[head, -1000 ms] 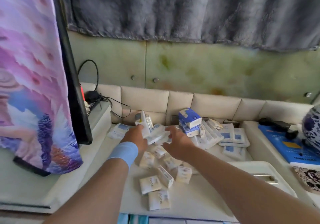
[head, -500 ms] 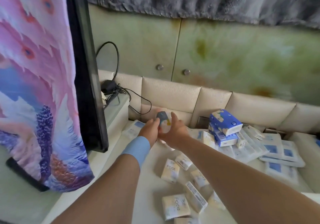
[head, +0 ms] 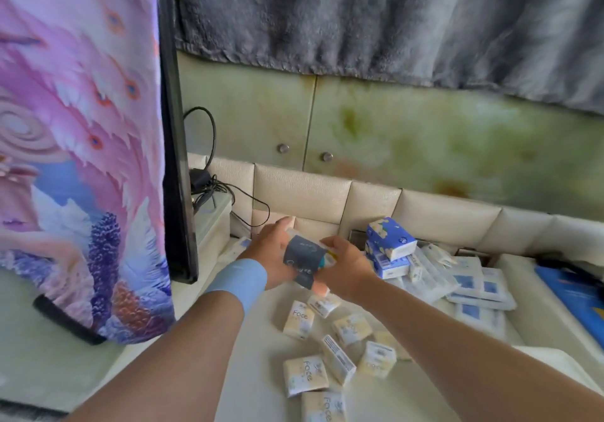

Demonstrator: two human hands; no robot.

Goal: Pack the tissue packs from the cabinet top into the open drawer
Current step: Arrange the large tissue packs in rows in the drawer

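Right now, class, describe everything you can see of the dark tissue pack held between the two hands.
The dark tissue pack has a slate-blue, soft-looking wrapper with faint pale script lettering and a teal patch at its right edge. It is tilted, held above the cabinet top, gripped by the left hand on its left and the right hand on its right.

Held both bare forearms extended forward, converging toward mid-frame. Wore blue band at left wrist. Cupped left hand against left side of dark pack, fingers curled behind it, one digit raised at top. Held right hand knuckles up, fingers curled over pack's right edge, one fingertip visible beneath. Clamped pack between two hands, both wrists roughly straight.
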